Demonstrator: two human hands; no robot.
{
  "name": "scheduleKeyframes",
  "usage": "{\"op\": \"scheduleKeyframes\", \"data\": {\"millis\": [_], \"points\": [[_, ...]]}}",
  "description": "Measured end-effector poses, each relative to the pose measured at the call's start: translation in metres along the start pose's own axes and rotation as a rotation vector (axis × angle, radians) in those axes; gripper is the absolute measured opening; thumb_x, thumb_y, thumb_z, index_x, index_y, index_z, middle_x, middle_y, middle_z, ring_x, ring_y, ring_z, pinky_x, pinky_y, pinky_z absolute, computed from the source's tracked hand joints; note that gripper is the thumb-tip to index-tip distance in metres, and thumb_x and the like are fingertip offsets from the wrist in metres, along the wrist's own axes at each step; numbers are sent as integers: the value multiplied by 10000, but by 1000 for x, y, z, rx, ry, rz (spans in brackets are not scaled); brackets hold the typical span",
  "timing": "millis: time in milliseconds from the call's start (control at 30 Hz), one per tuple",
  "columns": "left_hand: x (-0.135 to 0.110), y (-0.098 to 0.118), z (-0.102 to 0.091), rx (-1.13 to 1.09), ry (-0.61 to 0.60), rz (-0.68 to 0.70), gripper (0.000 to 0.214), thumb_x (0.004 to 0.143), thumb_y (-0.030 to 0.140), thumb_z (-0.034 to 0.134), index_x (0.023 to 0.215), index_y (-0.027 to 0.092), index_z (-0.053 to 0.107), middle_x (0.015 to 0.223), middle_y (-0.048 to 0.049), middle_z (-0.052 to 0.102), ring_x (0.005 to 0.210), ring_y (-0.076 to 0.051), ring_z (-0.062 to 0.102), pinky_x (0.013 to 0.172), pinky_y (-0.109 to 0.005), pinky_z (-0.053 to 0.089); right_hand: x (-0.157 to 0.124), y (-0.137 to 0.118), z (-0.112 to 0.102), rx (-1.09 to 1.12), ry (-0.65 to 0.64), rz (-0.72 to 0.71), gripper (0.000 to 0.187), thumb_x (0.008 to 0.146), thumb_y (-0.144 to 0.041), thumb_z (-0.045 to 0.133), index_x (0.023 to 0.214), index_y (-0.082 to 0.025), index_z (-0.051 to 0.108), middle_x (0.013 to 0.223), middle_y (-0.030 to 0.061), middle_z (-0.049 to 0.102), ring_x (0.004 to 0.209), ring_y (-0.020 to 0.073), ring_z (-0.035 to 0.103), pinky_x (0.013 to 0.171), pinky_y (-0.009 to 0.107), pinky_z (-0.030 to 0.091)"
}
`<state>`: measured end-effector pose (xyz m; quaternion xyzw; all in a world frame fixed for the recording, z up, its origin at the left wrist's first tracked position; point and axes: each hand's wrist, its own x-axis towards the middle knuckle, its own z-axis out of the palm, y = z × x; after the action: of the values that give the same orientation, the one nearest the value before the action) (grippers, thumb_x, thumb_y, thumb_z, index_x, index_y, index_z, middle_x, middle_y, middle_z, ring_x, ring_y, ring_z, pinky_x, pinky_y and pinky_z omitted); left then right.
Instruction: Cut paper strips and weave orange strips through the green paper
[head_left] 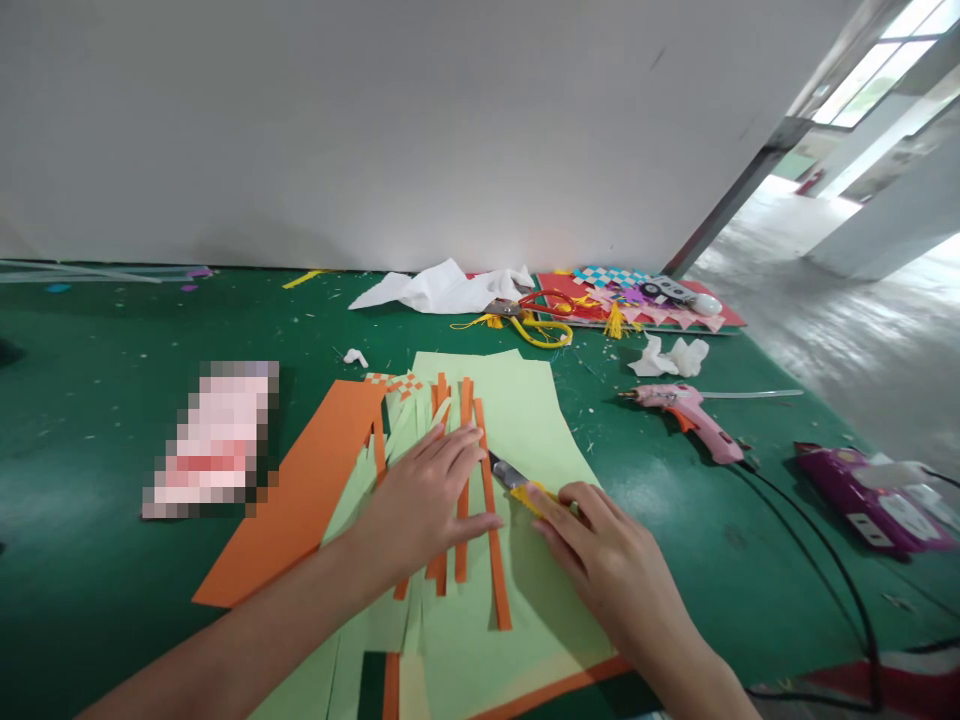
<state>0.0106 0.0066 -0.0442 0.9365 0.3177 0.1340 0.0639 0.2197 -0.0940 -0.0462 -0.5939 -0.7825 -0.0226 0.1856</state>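
My left hand (431, 480) lies flat, thumb spread, over several narrow orange paper strips (462, 550) and the pale green paper (517, 400) under them. A separate orange strip (497, 580) runs beside its fingertips and thumb. In my right hand (607, 550) is a yellow utility knife (534, 497), its blade out and pointing at that strip; whether the tip touches the paper I cannot tell. A small orange-and-green woven piece (397, 383) sits above my left hand, partly among green strips. To the left, an orange sheet (322, 470) lies at a slant.
Right of the paper rest a pink glue gun (697, 420) with a black cord and a purple box (862, 495). Scissors (536, 318), white tissue (442, 288) and a red board (637, 300) with paper pieces lie by the wall. A blurred pink item (217, 430) is at left.
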Motion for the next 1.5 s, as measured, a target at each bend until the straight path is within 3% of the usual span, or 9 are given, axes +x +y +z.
{"op": "scheduleKeyframes", "data": {"millis": [633,867,1000,1200,1400,1500], "points": [[0,1,0,-2,33,7,593,824,628,469,1180,159,536,1353,-128,521,1264,-261,464,1097,-441,323,11,-3,3,-55,52,-4,305,939,-243,452,1187,-174,614,811,77,564,726,178,565,606,284,490],[-2,0,2,19,96,94,661,790,682,446,1136,134,572,1231,-115,617,1259,-287,461,1133,-482,241,1,-5,1,-45,35,-12,311,937,-249,459,1209,-178,592,838,81,571,741,178,571,628,291,497],[-3,4,2,43,150,155,555,837,613,455,1063,125,592,1140,-118,662,1179,-279,536,1098,-479,304,-7,-7,-3,-51,12,-23,320,945,-245,432,1217,-181,586,836,85,571,732,182,575,627,301,508],[-1,5,-2,2,66,150,403,885,514,461,1059,167,569,1104,-88,650,1165,-253,537,1060,-451,368,-11,-6,-3,-44,-15,-17,331,954,-243,401,1229,-178,573,855,88,576,735,179,580,632,305,521],[2,1,-2,-47,29,66,593,856,589,445,1262,157,476,1351,-130,511,1303,-267,410,1107,-441,315,-12,-7,-4,-50,2,-19,322,951,-243,406,1212,-181,585,858,91,579,746,182,586,649,313,531],[2,1,-2,-46,-4,41,625,852,607,431,1274,147,471,1394,-137,472,1312,-267,403,1113,-440,309,-11,-7,-5,-47,-9,-18,327,954,-240,398,1214,-180,586,857,93,582,749,177,586,666,311,533]]}}
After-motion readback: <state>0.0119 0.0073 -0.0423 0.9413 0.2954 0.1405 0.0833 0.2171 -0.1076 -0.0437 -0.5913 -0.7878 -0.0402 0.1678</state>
